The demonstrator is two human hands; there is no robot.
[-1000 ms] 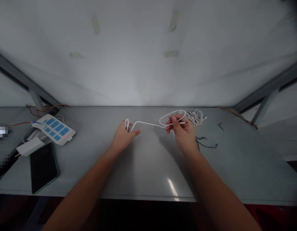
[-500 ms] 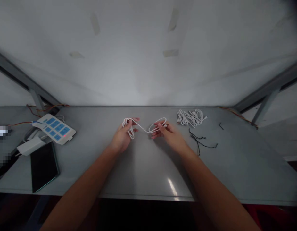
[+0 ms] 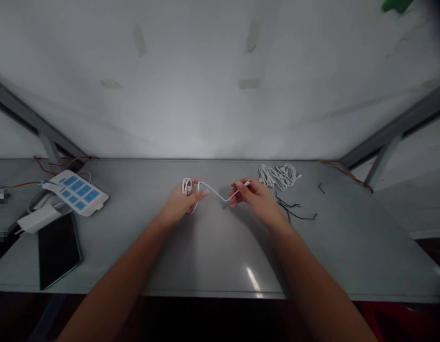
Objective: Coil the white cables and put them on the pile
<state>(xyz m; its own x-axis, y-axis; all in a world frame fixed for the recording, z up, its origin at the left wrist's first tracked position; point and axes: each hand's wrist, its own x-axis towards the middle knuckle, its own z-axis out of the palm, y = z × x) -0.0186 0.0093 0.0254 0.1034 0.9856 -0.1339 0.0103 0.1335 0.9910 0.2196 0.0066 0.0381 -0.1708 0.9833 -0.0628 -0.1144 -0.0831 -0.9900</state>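
"What's on our metal table (image 3: pixel 212 251)?"
"A thin white cable (image 3: pixel 213 191) strung between our hands: light, soft, easiest held at its coil."
"Our left hand (image 3: pixel 180 203)?"
"Curled around that coil (image 3: pixel 186 186); our right hand (image 3: pixel 253 199) pinches near the cable's end (image 3: pixel 247 182)."

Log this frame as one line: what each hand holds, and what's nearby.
left hand: white cable coiled in fingers | right hand: pinches same cable's free end | nearby: white cable bundle, black wires
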